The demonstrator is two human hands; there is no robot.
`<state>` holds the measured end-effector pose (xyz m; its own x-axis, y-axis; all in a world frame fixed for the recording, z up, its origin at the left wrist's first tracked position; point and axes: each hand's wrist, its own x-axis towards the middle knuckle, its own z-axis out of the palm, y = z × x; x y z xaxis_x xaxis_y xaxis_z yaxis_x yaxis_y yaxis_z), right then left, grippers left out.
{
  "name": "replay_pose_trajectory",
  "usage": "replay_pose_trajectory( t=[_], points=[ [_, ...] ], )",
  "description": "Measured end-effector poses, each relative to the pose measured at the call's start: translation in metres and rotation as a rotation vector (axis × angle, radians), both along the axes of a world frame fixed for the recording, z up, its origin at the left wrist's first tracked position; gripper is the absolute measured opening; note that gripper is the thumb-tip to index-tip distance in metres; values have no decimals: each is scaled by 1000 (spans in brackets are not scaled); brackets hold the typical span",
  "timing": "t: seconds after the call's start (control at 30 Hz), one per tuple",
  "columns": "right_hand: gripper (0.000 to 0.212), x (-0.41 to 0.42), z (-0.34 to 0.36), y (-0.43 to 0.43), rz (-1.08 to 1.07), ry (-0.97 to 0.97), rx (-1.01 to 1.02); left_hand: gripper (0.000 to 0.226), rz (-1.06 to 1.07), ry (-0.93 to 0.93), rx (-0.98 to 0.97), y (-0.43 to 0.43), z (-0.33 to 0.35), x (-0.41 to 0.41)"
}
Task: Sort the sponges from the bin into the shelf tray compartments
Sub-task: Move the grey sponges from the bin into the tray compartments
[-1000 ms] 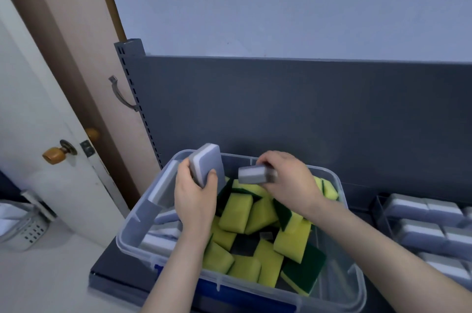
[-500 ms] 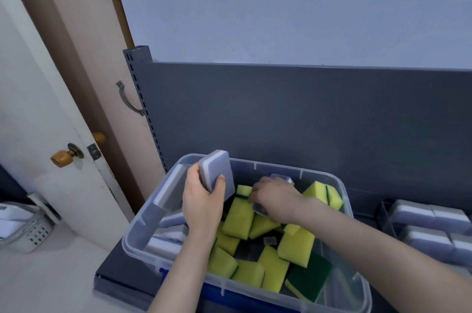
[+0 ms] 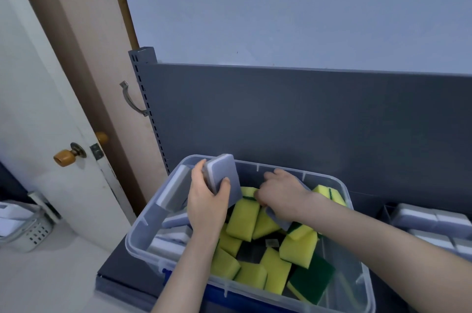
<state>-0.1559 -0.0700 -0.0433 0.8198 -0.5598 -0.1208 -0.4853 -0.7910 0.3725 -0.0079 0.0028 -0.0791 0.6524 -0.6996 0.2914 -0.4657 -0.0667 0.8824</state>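
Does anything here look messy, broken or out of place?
Nothing spilled or damaged. The yellow-green sponges just lie jumbled at all angles in the clear bin, unlike the grey sponges lined up in the tray at right.

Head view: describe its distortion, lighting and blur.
Head view: wide-angle lens makes the door and shelf post lean; light is soft and bluish, with only faint shadows and no harsh glare on the clear bin; the right hand is slightly smeared, the left hand sharper.
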Motion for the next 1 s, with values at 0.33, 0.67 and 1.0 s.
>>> replay_pose_trajectory(
  t=[0.33,0.67,1.0],
  points=[
    [33,-26,19,2,-200,-345,148,55,-49,-4,18,3,4,-3],
    [54,-73,21,42,-568,-1241,356,35,-156,86,-111,6,11,-13],
    [31,-138,24,71,-693,-1634,377,42,-375,70,-181,2,36,-73]
  ],
)
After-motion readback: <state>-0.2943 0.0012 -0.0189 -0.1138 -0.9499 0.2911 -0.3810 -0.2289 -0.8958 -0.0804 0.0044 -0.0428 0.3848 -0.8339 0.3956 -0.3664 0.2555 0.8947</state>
